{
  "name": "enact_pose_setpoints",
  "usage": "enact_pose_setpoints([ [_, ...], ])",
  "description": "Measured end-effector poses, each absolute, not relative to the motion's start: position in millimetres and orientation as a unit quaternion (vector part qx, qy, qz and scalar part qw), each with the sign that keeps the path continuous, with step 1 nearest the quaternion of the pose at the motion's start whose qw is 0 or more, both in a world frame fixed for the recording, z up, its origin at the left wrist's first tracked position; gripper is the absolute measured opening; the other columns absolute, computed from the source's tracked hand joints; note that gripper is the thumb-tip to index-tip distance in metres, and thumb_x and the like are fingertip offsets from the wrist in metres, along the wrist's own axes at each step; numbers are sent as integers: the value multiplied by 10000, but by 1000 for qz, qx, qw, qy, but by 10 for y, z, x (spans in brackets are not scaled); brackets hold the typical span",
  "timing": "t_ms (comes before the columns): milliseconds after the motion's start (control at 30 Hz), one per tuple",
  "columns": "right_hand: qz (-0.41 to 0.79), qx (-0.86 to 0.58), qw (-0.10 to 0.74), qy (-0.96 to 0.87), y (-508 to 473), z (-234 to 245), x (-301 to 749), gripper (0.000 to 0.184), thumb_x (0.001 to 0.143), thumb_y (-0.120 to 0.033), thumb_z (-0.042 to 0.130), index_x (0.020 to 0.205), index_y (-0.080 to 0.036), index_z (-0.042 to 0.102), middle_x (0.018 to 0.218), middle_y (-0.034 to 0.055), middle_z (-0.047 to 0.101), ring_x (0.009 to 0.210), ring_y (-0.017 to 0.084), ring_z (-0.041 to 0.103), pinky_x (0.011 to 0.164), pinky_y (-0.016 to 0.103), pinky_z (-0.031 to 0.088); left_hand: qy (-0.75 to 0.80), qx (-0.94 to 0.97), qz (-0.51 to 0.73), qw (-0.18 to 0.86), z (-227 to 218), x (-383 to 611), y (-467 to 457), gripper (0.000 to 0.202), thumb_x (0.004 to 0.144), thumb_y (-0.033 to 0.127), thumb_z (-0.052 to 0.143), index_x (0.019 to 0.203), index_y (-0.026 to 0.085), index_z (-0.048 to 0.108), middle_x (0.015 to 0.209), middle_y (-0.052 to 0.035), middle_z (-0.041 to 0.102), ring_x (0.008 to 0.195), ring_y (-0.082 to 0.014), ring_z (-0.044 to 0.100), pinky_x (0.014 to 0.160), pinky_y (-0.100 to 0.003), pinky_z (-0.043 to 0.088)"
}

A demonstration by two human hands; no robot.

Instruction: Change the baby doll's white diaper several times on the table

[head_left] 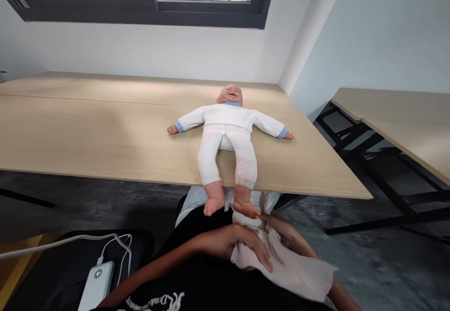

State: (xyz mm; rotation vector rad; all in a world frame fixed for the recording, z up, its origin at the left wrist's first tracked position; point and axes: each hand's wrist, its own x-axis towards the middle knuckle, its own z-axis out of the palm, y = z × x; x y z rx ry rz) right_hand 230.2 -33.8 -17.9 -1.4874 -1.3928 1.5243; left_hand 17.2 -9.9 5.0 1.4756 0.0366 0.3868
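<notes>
Two hands press a soft pale wipe [284,273] just below a baby doll [228,118], whose feet [214,205] hang off a wooden table [105,137]; the left hand [246,245] lies flat, fingers spread, and the right hand [286,233] curls, half hidden.

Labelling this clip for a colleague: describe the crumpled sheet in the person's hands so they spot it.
Find the wooden table with a baby doll lying on it, feet over the near edge. Below those feet, the person's left hand presses a crumpled pale pink sheet. Its ragged folds set it apart from the doll's smooth white clothes.
</notes>
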Motion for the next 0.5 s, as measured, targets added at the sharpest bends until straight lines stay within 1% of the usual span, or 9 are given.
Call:
enact_pose_setpoints([
  [33, 611, -561, 296, -474, -346, -213, 2336, 417, 906, -517, 570, 1128, -209, 742, 1216, 108, 727, 1146, 330, 698, 962, 399, 596, 17, 669, 173, 723, 55, 133, -74, 528, 875, 650, 669, 997, 153, 799, 1140, -156, 749, 1212, -297, 653, 1121, -426, 451],
  [100, 642, -572, 310, -406, -363, -294, 2463, 413, 912, -528, 597, 1140, -209, 725, 1200, 119, 732, 1141, 338, 699, 978, 436, 588, 37, 672, 153, 723, 44, 9, -4, 568, 787, 622, 782, 1124, 166, 779, 1262, -145, 712, 1298, -300, 599, 1175, -425, 395],
  [200, 662, -583, 306, -359, -434, -322, 2759, 393, 824, -494, 733, 1110, -224, 730, 1205, 110, 733, 1189, 350, 672, 1075, 478, 529, 73, 655, 89, 747, -55, -271, 128, 791, 652, 494, 927, 1351, 232, 666, 1442, -102, 606, 1436, -300, 469, 1257, -448, 254],
  [233, 665, -590, 295, -350, -474, -287, 2869, 399, 807, -501, 747, 1095, -225, 737, 1195, 114, 736, 1182, 358, 675, 1080, 493, 525, 66, 630, 77, 770, -109, -372, 168, 847, 628, 467, 947, 1380, 226, 639, 1465, -111, 583, 1455, -313, 442, 1260, -470, 239],
  [267, 662, -604, 284, -341, -523, -234, 2979, 407, 794, -521, 751, 1076, -228, 746, 1183, 120, 740, 1166, 366, 681, 1075, 503, 530, 52, 590, 87, 801, -168, -465, 202, 866, 622, 480, 948, 1379, 201, 632, 1460, -136, 580, 1448, -337, 447, 1248, -501, 254],
  [333, 628, -649, 285, -320, -647, -96, 3191, 422, 751, -576, 767, 1033, -263, 764, 1196, 125, 733, 1170, 375, 674, 1062, 488, 544, 56, 496, 147, 854, -279, -608, 248, 911, 665, 643, 867, 1384, 147, 607, 1471, -203, 544, 1438, -386, 443, 1210, -564, 292],
  [400, 558, -714, 301, -297, -805, 26, 3395, 446, 660, -627, 809, 979, -317, 774, 1236, 124, 715, 1207, 376, 649, 1037, 449, 561, 74, 416, 204, 883, -350, -665, 263, 1019, 700, 831, 701, 1414, 116, 564, 1502, -255, 485, 1433, -431, 425, 1172, -622, 308],
  [433, 533, -736, 305, -286, -893, 65, 3503, 456, 607, -635, 834, 947, -337, 775, 1242, 130, 710, 1212, 375, 643, 1001, 426, 577, 80, 386, 220, 892, -367, -657, 261, 1065, 707, 892, 619, 1425, 109, 549, 1513, -268, 463, 1430, -449, 417, 1159, -644, 303],
  [500, 509, -750, 324, -271, -1077, 94, 3743, 473, 549, -620, 864, 924, -347, 770, 1210, 158, 714, 1165, 373, 663, 894, 396, 609, 84, 340, 238, 906, -369, -575, 244, 1075, 724, 935, 526, 1407, 106, 563, 1497, -271, 479, 1419, -466, 417, 1152, -674, 273],
])
